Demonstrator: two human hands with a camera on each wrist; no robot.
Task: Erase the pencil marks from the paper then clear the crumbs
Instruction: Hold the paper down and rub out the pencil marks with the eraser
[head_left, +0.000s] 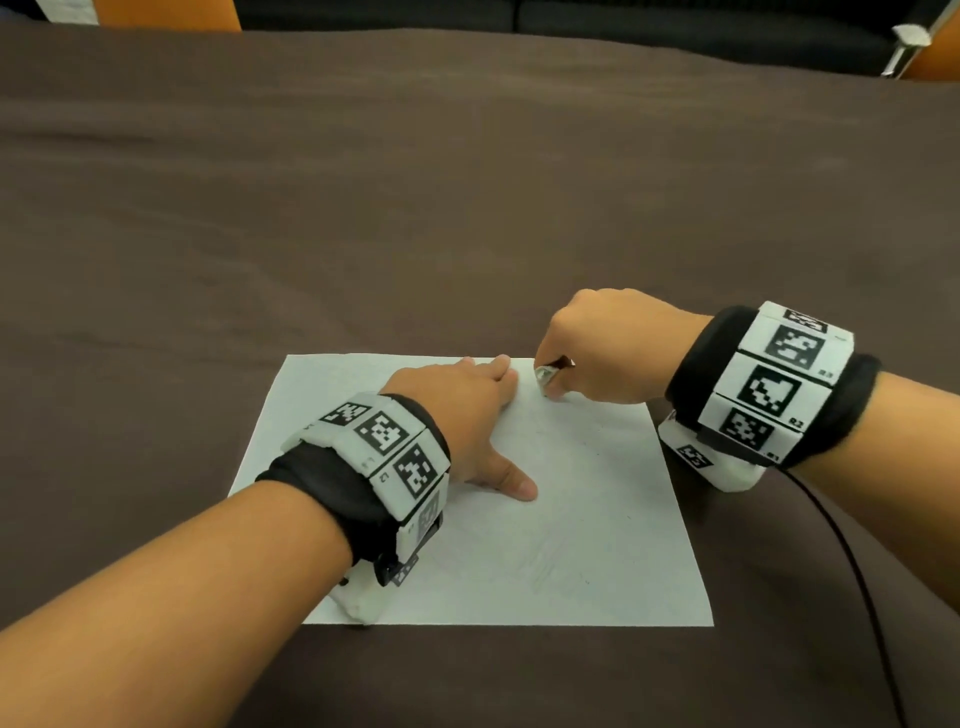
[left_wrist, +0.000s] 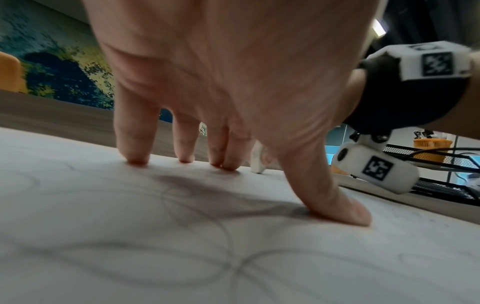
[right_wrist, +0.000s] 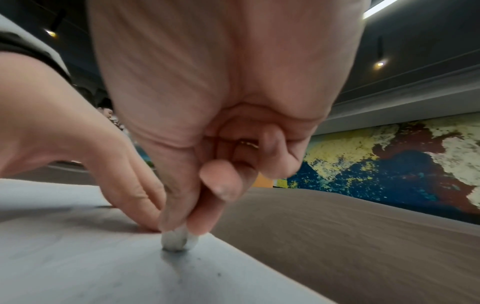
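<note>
A white sheet of paper (head_left: 571, 519) lies on the brown table near me, with faint looping pencil marks (left_wrist: 228, 246) still showing on it. My left hand (head_left: 467, 415) presses flat on the sheet's upper left part, fingers (left_wrist: 135, 152) and thumb spread straight. My right hand (head_left: 597, 353) pinches a small white eraser (head_left: 545, 376) at the paper's far edge, its tip (right_wrist: 176, 240) touching the sheet. Tiny dark crumbs (right_wrist: 218, 274) lie on the paper (right_wrist: 78, 257) close to the eraser.
The brown table (head_left: 467, 208) stretches far beyond the paper. A black cable (head_left: 852, 561) trails from my right wristband over the table. A black wire rack (left_wrist: 441, 156) with an orange container stands off to the right. Orange chairs (head_left: 166, 13) sit behind the table.
</note>
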